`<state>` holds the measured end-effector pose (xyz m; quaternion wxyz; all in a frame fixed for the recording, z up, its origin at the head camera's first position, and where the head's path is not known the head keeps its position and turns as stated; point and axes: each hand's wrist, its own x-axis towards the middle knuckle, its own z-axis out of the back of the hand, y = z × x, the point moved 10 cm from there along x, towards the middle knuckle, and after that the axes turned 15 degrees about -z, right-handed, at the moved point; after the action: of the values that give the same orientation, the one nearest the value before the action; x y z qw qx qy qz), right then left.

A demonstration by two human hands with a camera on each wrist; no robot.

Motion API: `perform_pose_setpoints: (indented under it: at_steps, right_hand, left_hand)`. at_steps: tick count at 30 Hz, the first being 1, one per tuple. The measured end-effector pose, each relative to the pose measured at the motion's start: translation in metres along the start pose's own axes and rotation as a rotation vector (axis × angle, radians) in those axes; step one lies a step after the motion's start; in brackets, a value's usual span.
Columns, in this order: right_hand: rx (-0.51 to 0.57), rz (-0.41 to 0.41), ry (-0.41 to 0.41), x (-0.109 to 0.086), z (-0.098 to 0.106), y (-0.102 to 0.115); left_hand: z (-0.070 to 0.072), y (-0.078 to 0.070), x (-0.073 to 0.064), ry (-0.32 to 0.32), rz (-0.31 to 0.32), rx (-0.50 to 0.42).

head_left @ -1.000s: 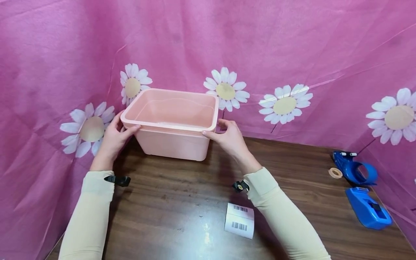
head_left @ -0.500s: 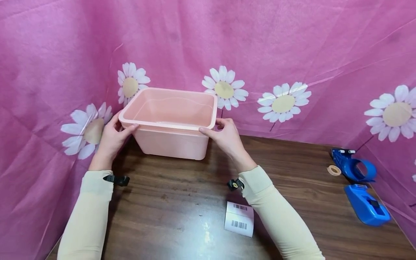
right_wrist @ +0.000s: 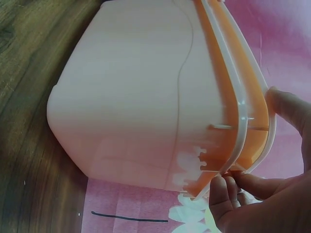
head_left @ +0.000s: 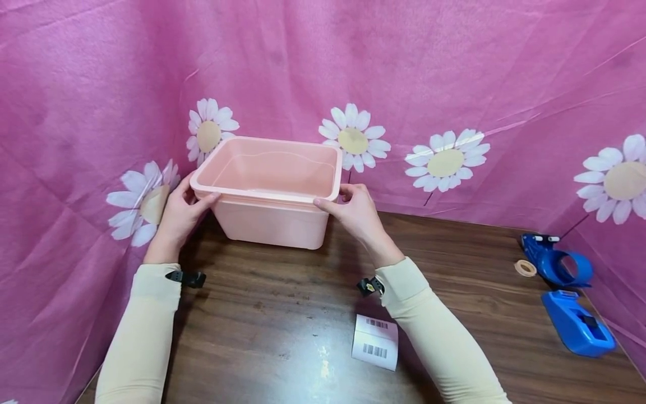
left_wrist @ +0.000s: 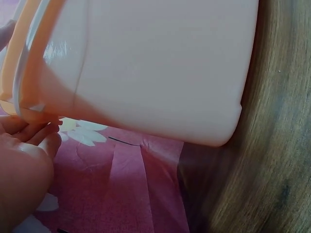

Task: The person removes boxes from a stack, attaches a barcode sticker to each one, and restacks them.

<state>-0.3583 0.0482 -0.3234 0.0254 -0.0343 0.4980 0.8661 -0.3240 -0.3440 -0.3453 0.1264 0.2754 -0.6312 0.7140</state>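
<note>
Plainly, both hands (head_left: 178, 219) (head_left: 360, 217) grip the pink bin (head_left: 270, 225) with curled fingers (right_wrist: 221, 199), beyond barcode-printed paper (head_left: 375, 339).

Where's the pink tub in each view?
Head: the pink tub is left of centre, between the left hand and right hand.
Left wrist: across the top, from the left edge past centre.
Right wrist: in the middle, reaching the top edge.
Shared landmark: the brown wooden table.
</note>
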Motion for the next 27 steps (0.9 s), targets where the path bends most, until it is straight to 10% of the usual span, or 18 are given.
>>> perform_pose_setpoints:
  at_steps: [18,27]
  right_hand:
    - [0.082,0.050,0.069,0.004,0.001,0.010]
    - [0.314,-0.093,0.221,0.008,-0.007,0.008]
  left_hand:
    - [0.001,-0.004,0.002,-0.029,-0.030,-0.063]
    - [0.000,-0.007,0.005,-0.040,-0.022,-0.076]
